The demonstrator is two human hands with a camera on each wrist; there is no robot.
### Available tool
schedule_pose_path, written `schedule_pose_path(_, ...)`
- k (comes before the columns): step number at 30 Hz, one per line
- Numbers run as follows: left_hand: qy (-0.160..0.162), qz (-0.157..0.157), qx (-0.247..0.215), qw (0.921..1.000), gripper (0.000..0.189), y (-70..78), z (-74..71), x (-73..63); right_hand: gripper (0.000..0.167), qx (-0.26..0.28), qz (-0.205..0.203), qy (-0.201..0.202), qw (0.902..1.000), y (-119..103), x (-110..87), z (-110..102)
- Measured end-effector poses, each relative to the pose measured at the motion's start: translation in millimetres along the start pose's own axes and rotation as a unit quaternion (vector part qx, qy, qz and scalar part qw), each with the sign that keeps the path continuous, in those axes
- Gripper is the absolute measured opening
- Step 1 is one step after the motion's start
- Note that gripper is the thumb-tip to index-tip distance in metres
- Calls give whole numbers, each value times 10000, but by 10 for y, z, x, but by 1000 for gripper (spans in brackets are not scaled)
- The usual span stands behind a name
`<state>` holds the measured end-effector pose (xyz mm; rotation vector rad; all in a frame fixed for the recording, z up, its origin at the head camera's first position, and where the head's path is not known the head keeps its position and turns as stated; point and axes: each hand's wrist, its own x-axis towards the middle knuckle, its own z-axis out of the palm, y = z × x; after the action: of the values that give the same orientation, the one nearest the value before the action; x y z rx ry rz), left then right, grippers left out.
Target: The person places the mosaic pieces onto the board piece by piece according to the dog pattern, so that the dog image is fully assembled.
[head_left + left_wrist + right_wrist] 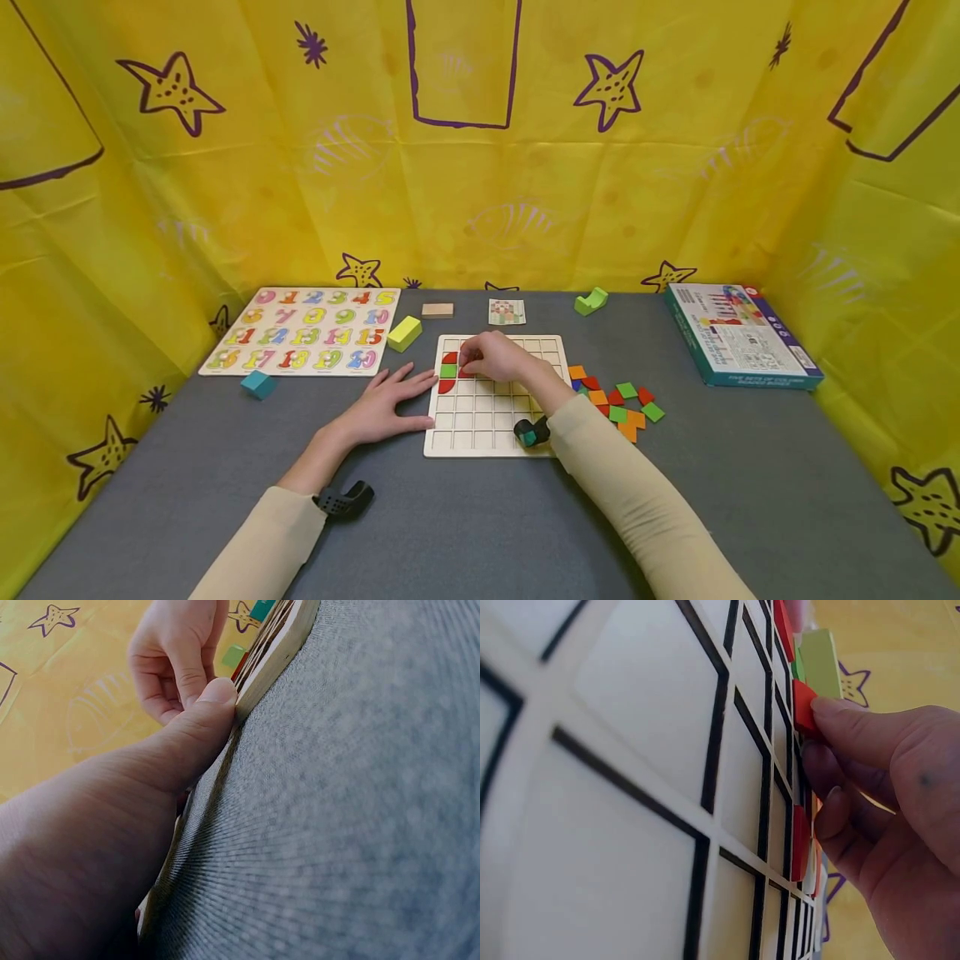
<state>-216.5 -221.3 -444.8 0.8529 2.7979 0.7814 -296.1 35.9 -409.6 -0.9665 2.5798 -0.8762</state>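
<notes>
The number puzzle board (303, 331) at the far left of the bench shows coloured digits, with 11 to 15 legible in its third row. The teal box (738, 335) at the far right carries white lettering on its near edge, too small to read.

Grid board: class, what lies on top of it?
On the grid board: red pieces, a green piece and the right hand pinching a red piece. That hand hides the squares beneath it.

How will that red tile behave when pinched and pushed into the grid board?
Likely stiff: the red tile keeps crisp edges in the right hand pinch. Probably light, being thin. Flat, so unlikely to roll; the grid board may slide, hence the left hand bracing it.
</notes>
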Motion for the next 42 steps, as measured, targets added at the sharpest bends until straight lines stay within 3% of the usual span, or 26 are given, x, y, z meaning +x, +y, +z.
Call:
schedule_pose_path(5,7,15,-18,10000,80,2,-3,-4,6,-79,-31,10,10000,-3,-6,0)
schedule_pose_path(12,-6,13,20,10000,80,-3,1,1,4,422,123,129,9989,21,-81,-72)
schedule_pose_path(22,-47,-24,125,9999,81,-29,9,11,15,301,96,-167,9994,126,-260,-276)
schedule_pose_path(34,-44,20,45,10000,81,-22,3,-6,3,626,404,-79,9972,226,-424,-354)
schedule_pose_path(42,-44,32,45,10000,82,-18,2,2,18,849,321,-72,9958,272,-507,-411)
